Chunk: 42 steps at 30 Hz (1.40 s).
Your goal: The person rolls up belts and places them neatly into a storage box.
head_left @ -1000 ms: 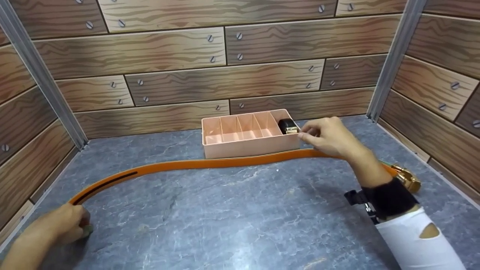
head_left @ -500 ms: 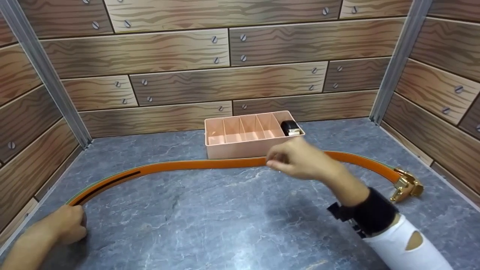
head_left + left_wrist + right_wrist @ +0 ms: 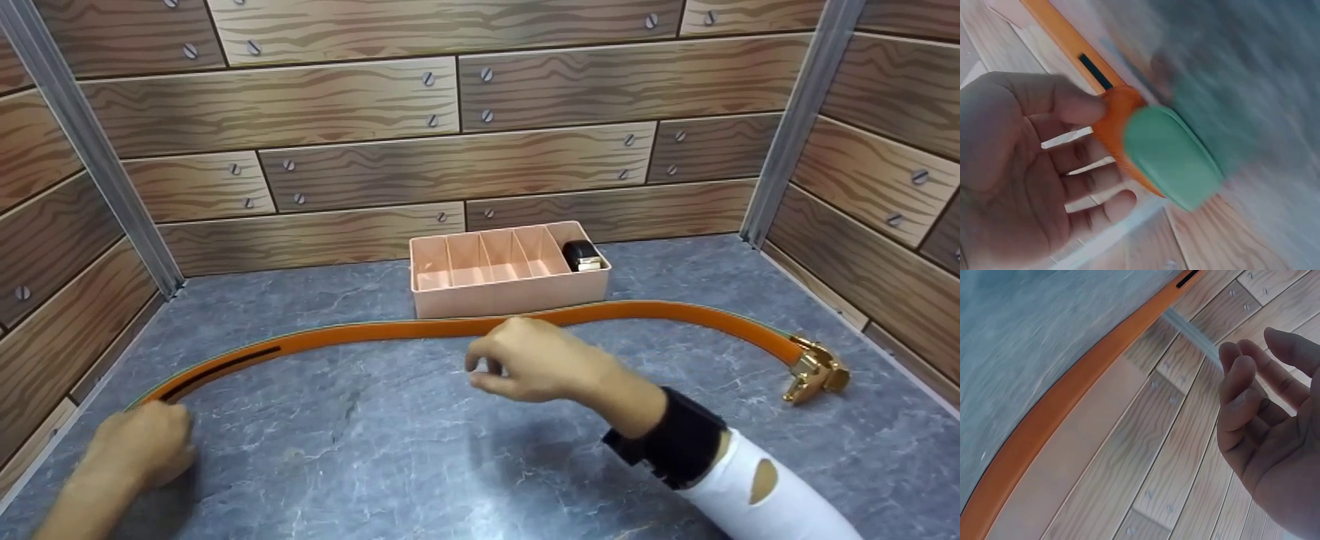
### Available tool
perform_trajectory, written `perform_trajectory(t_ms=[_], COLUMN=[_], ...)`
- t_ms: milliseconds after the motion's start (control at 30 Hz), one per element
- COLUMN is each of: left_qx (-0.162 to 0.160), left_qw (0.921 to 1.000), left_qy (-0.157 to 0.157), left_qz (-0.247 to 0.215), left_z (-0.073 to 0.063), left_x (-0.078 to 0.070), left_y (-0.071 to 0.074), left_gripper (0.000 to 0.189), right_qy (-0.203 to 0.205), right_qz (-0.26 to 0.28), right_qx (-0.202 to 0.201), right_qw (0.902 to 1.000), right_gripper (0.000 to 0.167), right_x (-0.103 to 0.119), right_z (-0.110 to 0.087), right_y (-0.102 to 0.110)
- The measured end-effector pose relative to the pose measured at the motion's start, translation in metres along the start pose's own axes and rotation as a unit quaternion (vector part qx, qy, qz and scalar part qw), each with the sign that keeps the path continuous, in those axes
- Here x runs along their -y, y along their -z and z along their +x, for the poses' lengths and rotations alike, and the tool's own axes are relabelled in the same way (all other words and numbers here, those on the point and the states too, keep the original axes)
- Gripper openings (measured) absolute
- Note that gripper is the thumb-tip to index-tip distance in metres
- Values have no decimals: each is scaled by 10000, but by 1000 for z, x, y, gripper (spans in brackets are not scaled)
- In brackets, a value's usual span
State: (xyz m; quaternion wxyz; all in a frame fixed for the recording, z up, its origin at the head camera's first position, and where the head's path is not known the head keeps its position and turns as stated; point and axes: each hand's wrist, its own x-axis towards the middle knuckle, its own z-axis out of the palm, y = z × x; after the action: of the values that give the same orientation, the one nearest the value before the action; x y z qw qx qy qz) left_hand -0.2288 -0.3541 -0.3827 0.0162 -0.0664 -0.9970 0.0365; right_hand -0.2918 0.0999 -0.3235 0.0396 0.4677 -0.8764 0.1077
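An orange belt [image 3: 420, 328] with a green reverse side stands on its edge in a long curve across the table. Its gold buckle [image 3: 817, 371] lies at the far right. At the left end my left hand [image 3: 142, 446] pinches the belt between thumb and fingers; the left wrist view shows the end bent over, with the green side [image 3: 1171, 157] outward. My right hand [image 3: 536, 360] hovers in front of the belt's middle, its fingers loosely curled and holding nothing. Behind the belt sits a pink divided box [image 3: 510, 294].
A rolled black belt [image 3: 577, 253] with a gold buckle lies in the box's rightmost compartment. Wood-patterned walls [image 3: 360, 172] enclose the grey marbled table [image 3: 360, 450] at the back and both sides.
My right hand has moved left and toward me, from beside the box to before the belt's middle, uncovering the buckle end. My left hand has shifted slightly right, still pinching the belt.
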Motion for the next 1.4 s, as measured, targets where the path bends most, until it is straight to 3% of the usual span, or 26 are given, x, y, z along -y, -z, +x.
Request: perform_trajectory(t_ms=[100, 200, 300, 367, 500, 600, 700, 767, 800, 867, 933, 1100, 1200, 1267, 1333, 1400], left_qx=[-556, -1047, -1372, -1546, -2118, -2945, -3736, -4079, -4193, -4287, -4265, -3990, -4026, -4251, -4525, -4766], left_qw=[9973, 9873, 9669, 9538, 9301, 9008, 8602, 8340, 8237, 8131, 8173, 8599, 8775, 8771, 8699, 8589], left_qy=[-484, -878, -1162, -1364, -2024, -2509, -2955, -3228, -3332, -3414, -3325, -2712, -2156, -1802, -1554, -1507], left_qz=[-62, -809, -1812, -2186, -2217, -1973, -1824, -1838, -1863, -1961, -1989, -1667, -1465, -1325, -1194, -1112], left_z=[1, -1, -3, -4, -4, 0, 11, 20, 24, 32, 37, 39, 38, 39, 41, 44], left_x=[-26, -66, -111, -139, -180, -200, -214, -221, -224, -229, -234, -254, -271, -282, -289, -292], left_y=[6, 19, 38, 48, 63, 70, 79, 87, 91, 100, 107, 123, 130, 134, 137, 138], left_gripper=[14, 23, 29, 32, 38, 39, 37, 32, 30, 30, 29, 24, 25, 29, 32, 34], right_qy=[129, 273, 474, 676, 1293, 1550, 1583, 1656, 1721, 1930, 2004, 1524, 1186, 1040, 883, 753], right_qz=[-67, -53, 27, 158, 916, 1719, 2391, 2654, 2757, 2905, 3029, 3111, 3073, 3108, 3119, 2809], right_qx=[82, 108, 95, 34, -78, -102, -191, -387, -501, -765, -1056, -1528, -1773, -1954, -2160, -2396], right_qw=[9999, 9996, 9988, 9976, 9873, 9728, 9578, 9490, 9444, 9341, 9257, 9255, 9274, 9243, 9210, 9263], right_gripper=[19, 19, 20, 22, 28, 25, 16, 10, 8, 5, 6, 10, 11, 12, 11, 5], right_x=[10, 20, 29, 34, 39, 38, 34, 28, 25, 16, 7, -8, -12, -13, -11, -8], right_z=[10, 18, 25, 30, 35, 34, 29, 25, 22, 17, 10, -11, -21, -26, -31, -36], right_y=[-5, -7, -7, -6, -2, 4, 14, 23, 27, 37, 47, 67, 74, 78, 80, 82])
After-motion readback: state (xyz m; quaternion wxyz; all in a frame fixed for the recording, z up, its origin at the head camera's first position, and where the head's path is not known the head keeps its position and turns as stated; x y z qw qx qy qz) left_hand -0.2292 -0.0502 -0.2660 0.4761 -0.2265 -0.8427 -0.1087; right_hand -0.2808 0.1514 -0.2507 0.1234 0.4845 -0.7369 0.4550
